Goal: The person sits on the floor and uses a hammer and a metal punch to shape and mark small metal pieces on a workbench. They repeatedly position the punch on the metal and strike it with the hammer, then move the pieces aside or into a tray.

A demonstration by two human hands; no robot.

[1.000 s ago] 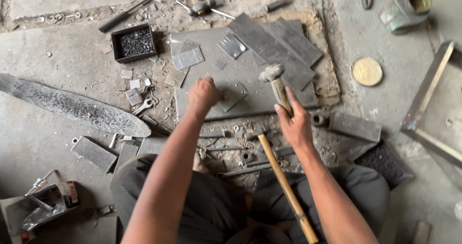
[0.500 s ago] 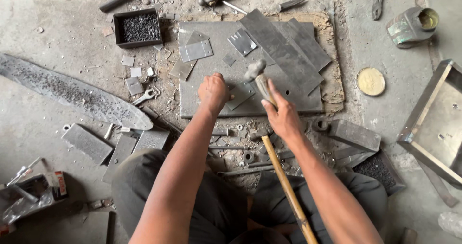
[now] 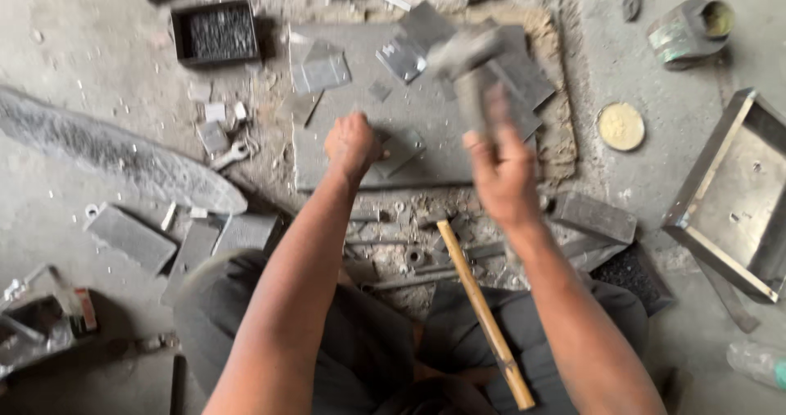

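I see my right hand [image 3: 501, 173] closed tight around a hammer [image 3: 468, 63], gripping high on the wooden handle [image 3: 483, 317] close under the steel head. The head is blurred and sits over the upper right part of the big grey steel plate [image 3: 344, 149], which I take as my landmark. The handle's free end runs down toward my lap.

My left hand [image 3: 352, 143] is curled into a loose fist near the middle of the plate, fingers pinched on a small flat metal piece [image 3: 401, 149] that lies on the plate. Whether the fingers wrap it fully I cannot tell.

Above the plate's upper left corner sits a black rectangular tray [image 3: 214, 32] filled with small dark bits, too fine to make out. Well to the right of the plate lies a tipped green tin [image 3: 688, 30], its open mouth showing a yellowish inside. Below it, just right of the plate, rests a round yellow lid [image 3: 621, 126]. Farther right is a shallow metal tray [image 3: 733, 194], bare but for a few small specks. Loose sheet offcuts [image 3: 323, 71] lie on the plate's upper edge.
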